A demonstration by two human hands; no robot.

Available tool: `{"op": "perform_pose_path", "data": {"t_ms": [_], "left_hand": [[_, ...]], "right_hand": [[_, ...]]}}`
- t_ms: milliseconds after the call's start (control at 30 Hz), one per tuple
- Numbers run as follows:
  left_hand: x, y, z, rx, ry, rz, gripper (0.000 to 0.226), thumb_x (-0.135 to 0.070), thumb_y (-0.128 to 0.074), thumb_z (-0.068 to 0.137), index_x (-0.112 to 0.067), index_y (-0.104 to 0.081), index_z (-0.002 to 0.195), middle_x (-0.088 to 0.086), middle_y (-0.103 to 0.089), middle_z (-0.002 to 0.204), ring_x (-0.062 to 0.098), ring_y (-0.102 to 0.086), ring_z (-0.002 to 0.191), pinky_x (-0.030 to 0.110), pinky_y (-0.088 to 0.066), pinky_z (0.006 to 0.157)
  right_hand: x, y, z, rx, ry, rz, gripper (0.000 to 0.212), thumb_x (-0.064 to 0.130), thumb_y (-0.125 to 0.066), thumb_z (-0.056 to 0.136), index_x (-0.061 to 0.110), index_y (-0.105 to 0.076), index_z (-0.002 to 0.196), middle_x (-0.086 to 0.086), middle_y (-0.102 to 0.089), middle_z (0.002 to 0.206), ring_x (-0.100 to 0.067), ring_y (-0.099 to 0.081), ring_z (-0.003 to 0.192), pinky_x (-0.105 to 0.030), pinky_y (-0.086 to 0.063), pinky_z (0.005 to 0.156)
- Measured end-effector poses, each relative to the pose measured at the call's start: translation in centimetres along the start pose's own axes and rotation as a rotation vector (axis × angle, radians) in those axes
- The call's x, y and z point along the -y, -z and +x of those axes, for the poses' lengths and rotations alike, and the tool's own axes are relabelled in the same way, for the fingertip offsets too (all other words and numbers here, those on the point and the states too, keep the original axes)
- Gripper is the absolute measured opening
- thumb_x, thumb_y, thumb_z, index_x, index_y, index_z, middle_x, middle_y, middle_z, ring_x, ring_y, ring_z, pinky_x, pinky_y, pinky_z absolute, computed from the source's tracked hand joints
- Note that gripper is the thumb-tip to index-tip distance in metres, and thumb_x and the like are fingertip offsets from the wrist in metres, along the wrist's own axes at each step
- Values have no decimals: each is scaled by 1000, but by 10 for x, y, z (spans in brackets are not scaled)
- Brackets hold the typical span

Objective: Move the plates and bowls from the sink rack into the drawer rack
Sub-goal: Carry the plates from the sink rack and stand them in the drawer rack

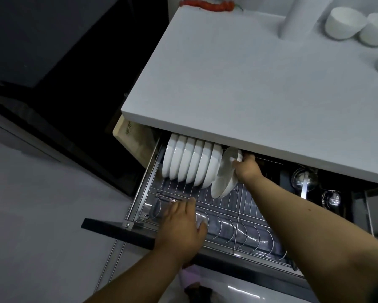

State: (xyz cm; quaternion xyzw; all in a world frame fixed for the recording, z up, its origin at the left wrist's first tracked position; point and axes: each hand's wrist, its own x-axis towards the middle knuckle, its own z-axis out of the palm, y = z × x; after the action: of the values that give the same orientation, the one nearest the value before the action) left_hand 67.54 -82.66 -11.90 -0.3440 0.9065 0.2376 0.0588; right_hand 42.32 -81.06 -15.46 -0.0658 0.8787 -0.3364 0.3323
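pulled out below the white surface (260,84): a drawer rack (225,206) of wire, its dark front panel (118,231) nearest the camera. back part tucked under the overhanging surface edge, leaving little headroom there. bare wire slots to the right of the stacked dishes and along the front row of curved dividers.

standing on edge in the back left of the rack: a row of white bowls (190,164), tops hidden by the surface edge. just right of them, a tilted white plate (224,176), leaning toward the row and touching or nearly touching the last bowl; cannot tell which.

right hand (247,167) curled round the plate's upper right rim, fingertips lost under the surface. left hand (183,224) lying on the front dividers with fingers loosely spread, something pale and blurred under the palm, too unclear to name; cannot tell whether gripped.

to the right, a dark compartment with shiny ladles (304,178), partly cut off. on the surface, far right corner, two white bowls on top (345,22), upside down, cut off by the frame edge, well apart from both hands. wooden board edge (129,136) left of the drawer.
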Motion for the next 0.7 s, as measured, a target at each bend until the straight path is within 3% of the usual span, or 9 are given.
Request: {"op": "perform_pose_path", "data": {"t_ms": [233, 433, 700], "left_hand": [[2, -2, 1, -11, 1, -32, 66, -51, -35, 91, -19, -22, 147, -1, -38, 145, 15, -30, 133, 30, -19, 113], [2, -6, 2, -42, -5, -62, 77, -57, -21, 79, -17, -32, 144, 1, -47, 137, 18, -40, 127, 34, -30, 109], [3, -10, 2, -110, 10, -79, 61, -48, -44, 76, -12, -54, 125, 3, -65, 109, 22, -60, 102, 37, -49, 90]], "right_hand": [[5, -13, 7, -8, 43, -134, 61, 36, -58, 91, 2, -36, 136, -21, -48, 138, -38, -48, 125, -36, -41, 97], [6, -26, 17, 23, 81, -213, 62, 45, -57, 89, 8, -41, 136, -20, -51, 136, -38, -46, 126, -38, -41, 100], [10, -39, 31, 19, 108, -307, 60, 46, -51, 92, 6, -42, 137, -18, -53, 135, -37, -44, 127, -37, -41, 98]]}}
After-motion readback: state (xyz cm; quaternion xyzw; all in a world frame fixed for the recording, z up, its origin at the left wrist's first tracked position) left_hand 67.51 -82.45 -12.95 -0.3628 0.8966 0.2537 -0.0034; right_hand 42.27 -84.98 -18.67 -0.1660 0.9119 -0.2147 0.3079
